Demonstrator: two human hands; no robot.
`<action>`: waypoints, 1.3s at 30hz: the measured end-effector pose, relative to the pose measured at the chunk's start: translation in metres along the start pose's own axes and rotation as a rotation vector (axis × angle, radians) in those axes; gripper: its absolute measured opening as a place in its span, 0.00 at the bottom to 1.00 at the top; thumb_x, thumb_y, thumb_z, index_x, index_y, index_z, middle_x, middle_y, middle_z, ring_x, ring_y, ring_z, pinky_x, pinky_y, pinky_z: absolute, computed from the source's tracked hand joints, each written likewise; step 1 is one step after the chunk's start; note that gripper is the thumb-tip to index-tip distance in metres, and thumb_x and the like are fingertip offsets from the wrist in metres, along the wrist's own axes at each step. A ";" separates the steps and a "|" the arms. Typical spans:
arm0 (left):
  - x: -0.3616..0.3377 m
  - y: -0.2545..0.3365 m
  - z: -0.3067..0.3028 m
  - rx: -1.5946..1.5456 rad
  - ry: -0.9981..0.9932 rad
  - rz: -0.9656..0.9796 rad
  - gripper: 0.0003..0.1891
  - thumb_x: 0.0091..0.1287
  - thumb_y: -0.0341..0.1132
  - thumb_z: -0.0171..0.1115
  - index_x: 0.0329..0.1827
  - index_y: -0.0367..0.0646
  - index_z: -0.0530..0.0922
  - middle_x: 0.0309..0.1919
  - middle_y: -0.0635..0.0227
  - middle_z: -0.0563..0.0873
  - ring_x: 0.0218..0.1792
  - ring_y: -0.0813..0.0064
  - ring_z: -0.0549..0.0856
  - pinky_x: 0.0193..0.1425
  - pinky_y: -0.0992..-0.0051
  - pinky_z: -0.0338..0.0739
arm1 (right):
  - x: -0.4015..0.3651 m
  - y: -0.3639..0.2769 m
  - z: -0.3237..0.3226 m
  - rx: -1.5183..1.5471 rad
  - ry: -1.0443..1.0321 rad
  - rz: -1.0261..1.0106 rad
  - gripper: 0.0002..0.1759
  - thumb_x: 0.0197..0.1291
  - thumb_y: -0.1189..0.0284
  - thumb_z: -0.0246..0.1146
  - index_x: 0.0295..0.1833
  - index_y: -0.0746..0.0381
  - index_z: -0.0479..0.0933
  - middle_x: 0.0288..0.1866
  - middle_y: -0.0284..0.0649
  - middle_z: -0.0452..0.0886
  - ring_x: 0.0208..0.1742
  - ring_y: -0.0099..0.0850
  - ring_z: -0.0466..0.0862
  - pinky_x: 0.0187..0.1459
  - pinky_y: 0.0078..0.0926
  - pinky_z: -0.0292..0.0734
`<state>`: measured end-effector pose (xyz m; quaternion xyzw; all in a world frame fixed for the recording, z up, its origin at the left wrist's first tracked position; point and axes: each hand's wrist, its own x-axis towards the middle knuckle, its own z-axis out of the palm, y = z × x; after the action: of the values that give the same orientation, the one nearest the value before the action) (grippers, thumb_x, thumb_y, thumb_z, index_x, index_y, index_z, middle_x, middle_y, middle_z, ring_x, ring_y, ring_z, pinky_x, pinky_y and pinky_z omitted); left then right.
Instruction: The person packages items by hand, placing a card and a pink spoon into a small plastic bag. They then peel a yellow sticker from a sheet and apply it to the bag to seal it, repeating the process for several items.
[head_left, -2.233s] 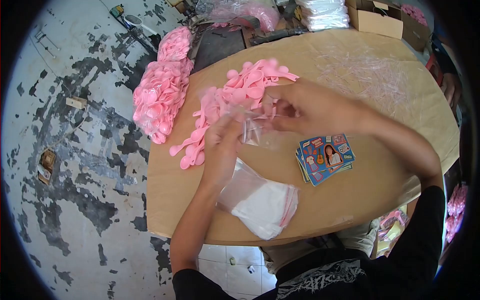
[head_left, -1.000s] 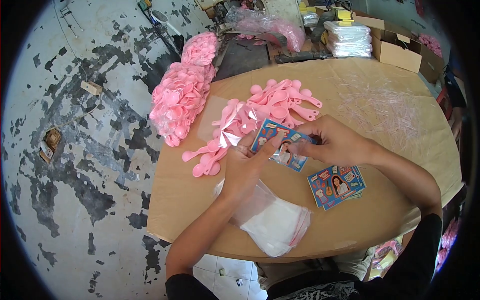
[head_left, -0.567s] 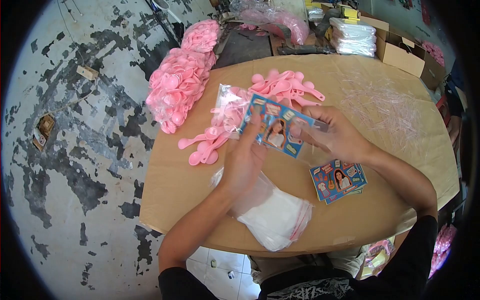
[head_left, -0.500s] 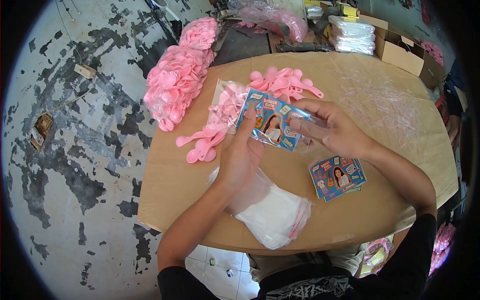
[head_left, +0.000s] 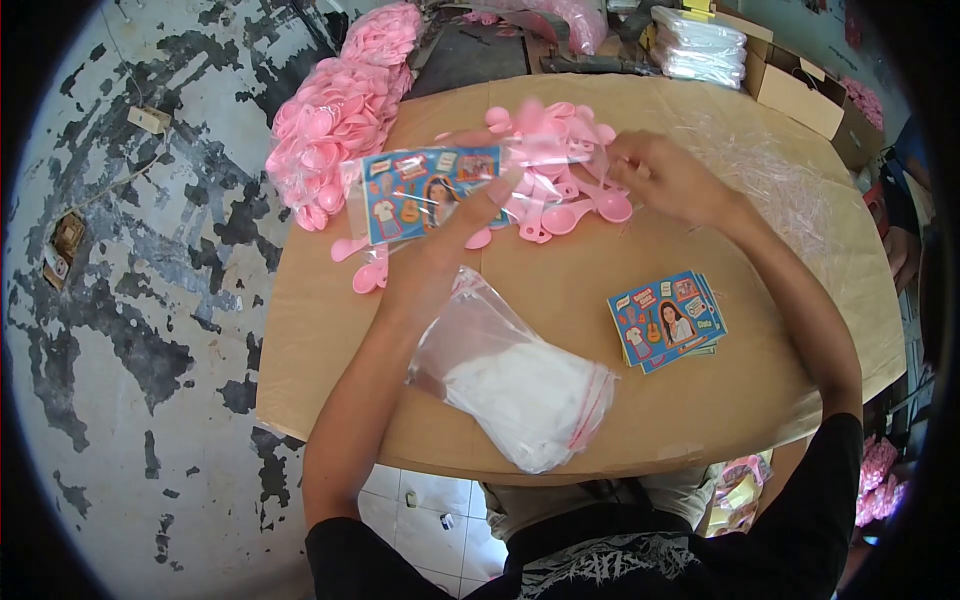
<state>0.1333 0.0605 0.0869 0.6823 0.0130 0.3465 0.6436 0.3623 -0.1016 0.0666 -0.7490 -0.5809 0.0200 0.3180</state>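
Note:
My left hand [head_left: 450, 225] is closed on a clear plastic bag holding a blue printed card [head_left: 405, 185], its thumb across the card's right part. The bag's open-looking end stretches right over a pile of pink plastic scoops [head_left: 565, 215]. Close to that end, my right hand [head_left: 675, 180] is raised with fingers pinched together; it is blurred, and what they hold cannot be made out. Below my left forearm lies a stack of clear plastic bags [head_left: 520, 390]. Several matching blue cards [head_left: 668, 320] are stacked on the brown-covered table [head_left: 700, 430] to the right.
Large clear bags full of pink scoops [head_left: 340, 120] stand beyond the table's left edge. Thin clear plastic strips [head_left: 770, 190] lie scattered at the table's right. Behind are packed clear bags [head_left: 698, 45] and an open cardboard box [head_left: 795, 95]. Another person's arm [head_left: 900, 225] shows far right.
My left hand has swung the bag and card leftward, turning the card nearly level. My right hand has let go of the card's edge and moved slightly right and up.

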 end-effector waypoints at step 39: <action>-0.008 -0.007 0.010 -0.465 -0.016 -0.159 0.29 0.68 0.30 0.66 0.71 0.43 0.64 0.60 0.60 0.80 0.60 0.71 0.80 0.51 0.73 0.79 | -0.032 -0.102 -0.021 0.752 0.051 -0.002 0.12 0.72 0.65 0.58 0.54 0.61 0.75 0.31 0.28 0.74 0.32 0.15 0.72 0.34 0.18 0.67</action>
<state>0.1346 0.0492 0.0776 0.5156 -0.0187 0.2830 0.8085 0.2727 -0.1273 0.1235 -0.5797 -0.5254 0.2129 0.5852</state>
